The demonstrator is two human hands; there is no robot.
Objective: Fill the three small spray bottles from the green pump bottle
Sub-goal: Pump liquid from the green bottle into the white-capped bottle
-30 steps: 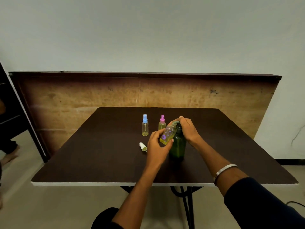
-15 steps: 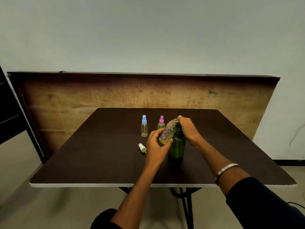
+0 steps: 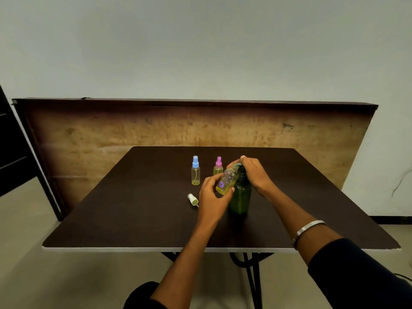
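Near the middle of the dark brown rectangular table [image 3: 133,219], the left hand [image 3: 211,197] curls its fingers round one small clear plastic spray bottle with purple flower prints [image 3: 226,182], uncapped and part-filled with yellow liquid; its long axis tilts, mouth up and toward the far right corner, meeting the spout of the dark green plastic pump bottle [image 3: 240,197], which stands upright just behind the hand; the right hand [image 3: 254,172] covers the pump head, fingers curved over it and hiding it; one loose white spray cap [image 3: 192,199] lies on its side left of the left hand; farther toward the far edge stand two more small bottles, upright and capped: a blue-capped clear spray bottle [image 3: 195,171] and a pink-capped clear spray bottle [image 3: 218,166], partly hidden by the tilted one; three small bottles in all; a silver bangle [image 3: 308,227] circles the right wrist.
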